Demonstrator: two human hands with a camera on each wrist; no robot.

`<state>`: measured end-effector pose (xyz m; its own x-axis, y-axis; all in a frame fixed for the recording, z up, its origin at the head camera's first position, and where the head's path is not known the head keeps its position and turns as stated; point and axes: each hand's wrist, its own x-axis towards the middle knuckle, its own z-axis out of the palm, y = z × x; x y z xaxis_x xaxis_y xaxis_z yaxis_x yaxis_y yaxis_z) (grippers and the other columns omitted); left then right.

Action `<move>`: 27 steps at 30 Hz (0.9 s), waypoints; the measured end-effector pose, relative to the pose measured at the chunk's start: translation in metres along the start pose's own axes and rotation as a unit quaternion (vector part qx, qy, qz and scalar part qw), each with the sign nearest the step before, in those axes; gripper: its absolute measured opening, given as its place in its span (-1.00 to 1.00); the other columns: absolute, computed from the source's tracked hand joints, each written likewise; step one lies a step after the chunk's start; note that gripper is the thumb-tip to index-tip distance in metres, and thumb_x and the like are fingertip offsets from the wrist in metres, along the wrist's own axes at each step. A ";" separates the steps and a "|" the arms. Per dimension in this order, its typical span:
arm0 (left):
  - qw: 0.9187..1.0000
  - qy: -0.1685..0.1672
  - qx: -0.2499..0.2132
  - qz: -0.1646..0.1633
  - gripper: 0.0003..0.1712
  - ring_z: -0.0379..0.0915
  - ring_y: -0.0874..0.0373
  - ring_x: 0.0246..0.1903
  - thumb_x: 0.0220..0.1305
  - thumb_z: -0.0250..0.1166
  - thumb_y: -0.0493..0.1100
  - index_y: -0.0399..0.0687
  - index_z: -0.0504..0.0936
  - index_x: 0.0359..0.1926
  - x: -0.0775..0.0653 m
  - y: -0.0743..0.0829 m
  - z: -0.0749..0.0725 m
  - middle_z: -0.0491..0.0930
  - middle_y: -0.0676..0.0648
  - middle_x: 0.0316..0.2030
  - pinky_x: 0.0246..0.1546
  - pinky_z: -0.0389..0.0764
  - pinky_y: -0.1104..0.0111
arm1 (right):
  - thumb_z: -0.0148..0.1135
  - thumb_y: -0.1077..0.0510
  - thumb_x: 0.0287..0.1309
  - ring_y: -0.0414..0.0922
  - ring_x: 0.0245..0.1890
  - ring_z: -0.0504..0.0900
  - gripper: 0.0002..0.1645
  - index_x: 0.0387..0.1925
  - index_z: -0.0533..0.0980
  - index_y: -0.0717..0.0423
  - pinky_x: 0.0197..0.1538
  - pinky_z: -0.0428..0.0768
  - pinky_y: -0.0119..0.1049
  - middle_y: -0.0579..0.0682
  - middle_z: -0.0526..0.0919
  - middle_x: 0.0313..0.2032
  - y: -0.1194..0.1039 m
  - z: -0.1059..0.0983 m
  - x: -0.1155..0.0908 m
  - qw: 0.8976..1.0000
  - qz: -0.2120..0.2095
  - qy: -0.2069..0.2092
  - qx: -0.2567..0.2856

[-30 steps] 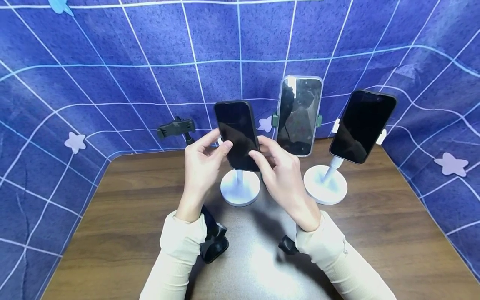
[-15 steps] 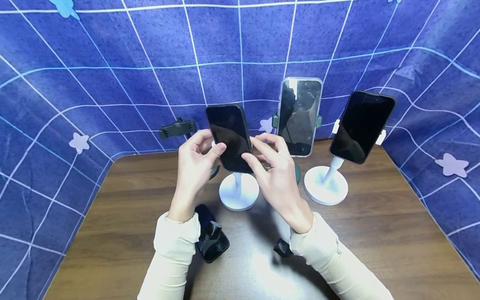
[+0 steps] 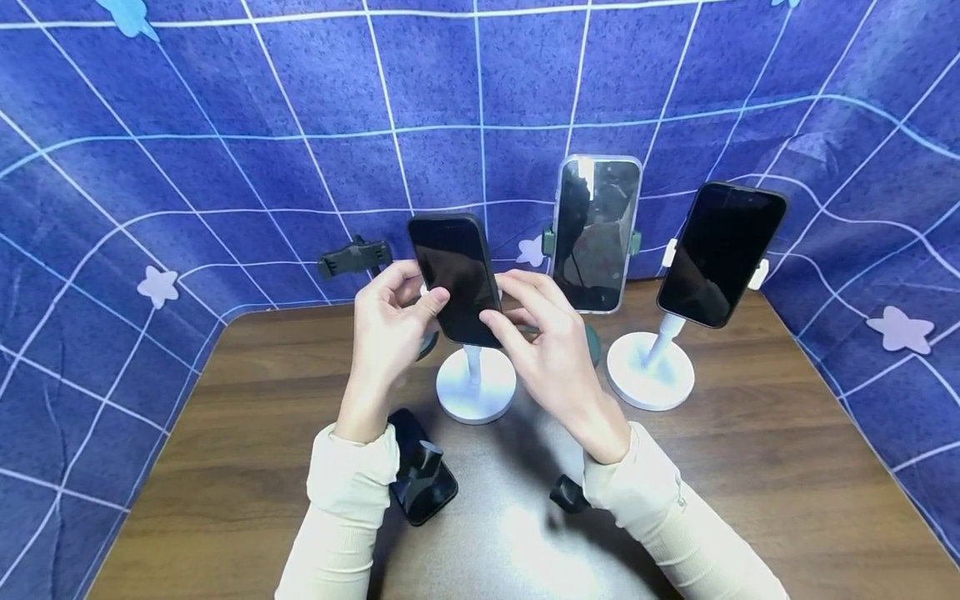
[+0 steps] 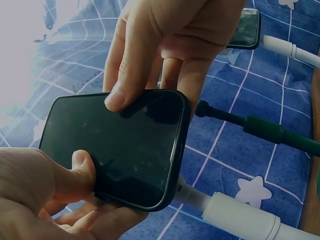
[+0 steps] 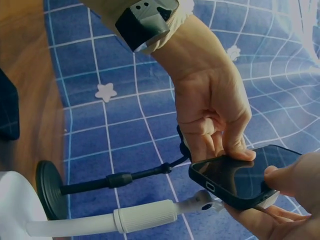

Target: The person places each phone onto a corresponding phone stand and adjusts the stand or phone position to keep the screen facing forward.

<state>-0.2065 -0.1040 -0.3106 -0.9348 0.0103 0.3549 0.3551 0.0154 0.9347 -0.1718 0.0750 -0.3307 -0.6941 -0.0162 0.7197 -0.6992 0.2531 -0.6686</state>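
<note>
A black smartphone (image 3: 453,279) stands upright, slightly tilted, at the top of a white phone stand (image 3: 476,386), in the middle of the head view. My left hand (image 3: 386,333) holds its left edge, thumb on the screen and fingers behind. My right hand (image 3: 547,346) pinches the lower right edge, thumb at the front. The left wrist view shows the dark screen of the smartphone (image 4: 120,145) between both thumbs, with the stand's white ribbed pole (image 4: 240,217) below. Part of the white clamp (image 5: 270,200) shows behind the smartphone in the right wrist view; my fingers hide the rest.
Right of my hands stand a clear-cased phone (image 3: 597,233) in a green holder and a black phone (image 3: 722,254) on a white stand. A dark phone holder without a phone (image 3: 354,257) is at the left. Another phone (image 3: 423,492) lies on the wooden table (image 3: 247,467).
Both hands and the smartphone have shifted left and slightly down, mostly in the first half second. The stand's white base has moved a little towards me. The grip stays the same.
</note>
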 end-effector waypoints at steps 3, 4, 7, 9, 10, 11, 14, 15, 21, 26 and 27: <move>1.000 0.003 0.006 0.001 -0.70 0.68 0.05 -0.36 0.15 0.35 -0.43 -0.30 0.58 -0.06 0.000 0.000 0.000 0.71 -0.21 -0.22 -0.39 0.70 0.30 | 0.27 0.25 0.23 -0.14 -0.24 0.68 -0.55 0.16 0.51 0.12 -0.17 0.68 -0.33 0.06 0.51 0.10 -0.001 -0.001 0.001 1.000 0.013 -0.019 0.016; 1.000 0.004 0.009 0.002 -0.70 0.68 0.06 -0.36 0.15 0.35 -0.43 -0.30 0.58 -0.07 0.000 0.001 0.000 0.71 -0.22 -0.21 -0.39 0.70 0.31 | 0.25 0.25 0.25 -0.15 -0.23 0.68 -0.56 0.17 0.50 0.11 -0.17 0.68 -0.33 0.05 0.50 0.11 -0.002 -0.001 0.001 0.999 0.016 -0.026 0.021; 1.000 0.007 0.016 0.005 -0.71 0.67 0.11 -0.38 0.14 0.36 -0.43 -0.31 0.58 -0.08 0.000 0.000 0.000 0.71 -0.23 -0.22 -0.39 0.69 0.35 | 0.12 0.26 0.34 -0.16 -0.09 0.64 -0.62 0.16 0.51 0.11 -0.13 0.67 -0.27 0.03 0.51 0.13 -0.002 -0.002 0.003 0.999 0.008 -0.035 0.016; 1.000 0.007 0.015 0.006 -0.71 0.66 0.13 -0.38 0.14 0.36 -0.43 -0.31 0.57 -0.09 0.000 0.000 0.000 0.71 -0.22 -0.23 -0.38 0.69 0.36 | 0.03 0.29 0.38 -0.15 0.02 0.58 -0.65 0.14 0.53 0.12 -0.07 0.64 -0.21 0.03 0.53 0.13 -0.001 -0.003 0.005 0.999 -0.005 -0.033 -0.002; 1.000 0.005 0.012 0.005 -0.71 0.66 0.14 -0.38 0.14 0.36 -0.43 -0.32 0.57 -0.09 0.000 0.000 0.000 0.71 -0.20 -0.23 -0.38 0.69 0.36 | 0.00 0.31 0.39 -0.15 0.05 0.54 -0.65 0.12 0.54 0.13 -0.06 0.62 -0.19 0.03 0.55 0.12 -0.001 -0.004 0.006 0.999 -0.012 -0.030 -0.011; 1.000 0.005 0.010 0.004 -0.72 0.65 0.14 -0.39 0.14 0.36 -0.43 -0.32 0.57 -0.09 0.000 -0.001 0.000 0.71 -0.18 -0.24 -0.38 0.69 0.35 | -0.03 0.34 0.39 -0.14 0.08 0.51 -0.64 0.10 0.55 0.13 -0.07 0.60 -0.18 0.02 0.56 0.11 0.000 -0.004 0.007 0.999 -0.018 -0.026 -0.021; 1.000 0.002 -0.005 0.000 -0.72 0.66 0.12 -0.39 0.14 0.35 -0.44 -0.33 0.56 -0.10 0.001 -0.001 0.000 0.72 -0.14 -0.27 -0.37 0.70 0.31 | -0.01 0.43 0.32 -0.13 0.04 0.52 -0.60 0.08 0.57 0.13 -0.18 0.58 -0.20 0.02 0.58 0.09 0.000 -0.005 0.009 0.999 -0.028 -0.024 -0.036; 1.000 0.001 -0.010 -0.001 -0.72 0.66 0.12 -0.39 0.14 0.34 -0.45 -0.34 0.56 -0.10 0.001 -0.001 0.000 0.72 -0.12 -0.27 -0.37 0.70 0.30 | 0.01 0.46 0.29 -0.13 0.00 0.53 -0.58 0.08 0.57 0.13 -0.22 0.59 -0.23 0.03 0.58 0.09 0.001 -0.005 0.009 0.999 -0.030 -0.025 -0.036; 1.000 -0.005 -0.027 -0.005 -0.72 0.66 0.08 -0.36 0.16 0.32 -0.46 -0.35 0.54 -0.08 0.001 -0.001 0.000 0.71 -0.11 -0.27 -0.35 0.70 0.28 | 0.08 0.58 0.15 -0.15 -0.19 0.61 -0.51 0.04 0.58 0.18 -0.21 0.65 -0.27 0.09 0.60 0.04 0.002 -0.004 0.012 0.998 -0.043 -0.025 -0.030; 0.999 -0.008 -0.032 -0.012 -0.71 0.67 0.07 -0.35 0.16 0.31 -0.48 -0.34 0.54 -0.07 0.001 0.000 0.000 0.72 -0.11 -0.27 -0.35 0.70 0.26 | 0.11 0.60 0.09 -0.14 -0.22 0.65 -0.53 -0.01 0.60 0.23 -0.18 0.66 -0.33 0.14 0.63 -0.01 0.006 -0.004 0.014 0.997 -0.072 -0.015 -0.039; 0.999 -0.009 -0.032 -0.012 -0.71 0.67 0.07 -0.35 0.17 0.31 -0.48 -0.33 0.55 -0.07 0.001 0.000 0.001 0.72 -0.11 -0.27 -0.34 0.70 0.25 | 0.12 0.60 0.09 -0.14 -0.21 0.65 -0.54 -0.02 0.60 0.23 -0.17 0.66 -0.34 0.14 0.63 -0.02 0.007 -0.004 0.014 0.996 -0.078 -0.012 -0.043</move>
<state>-0.2072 -0.1034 -0.3099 -0.9428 0.0297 0.3321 0.3305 -0.0472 0.9426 -0.1860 0.0804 -0.3247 -0.5821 -0.0845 0.8087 -0.7825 0.3285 -0.5290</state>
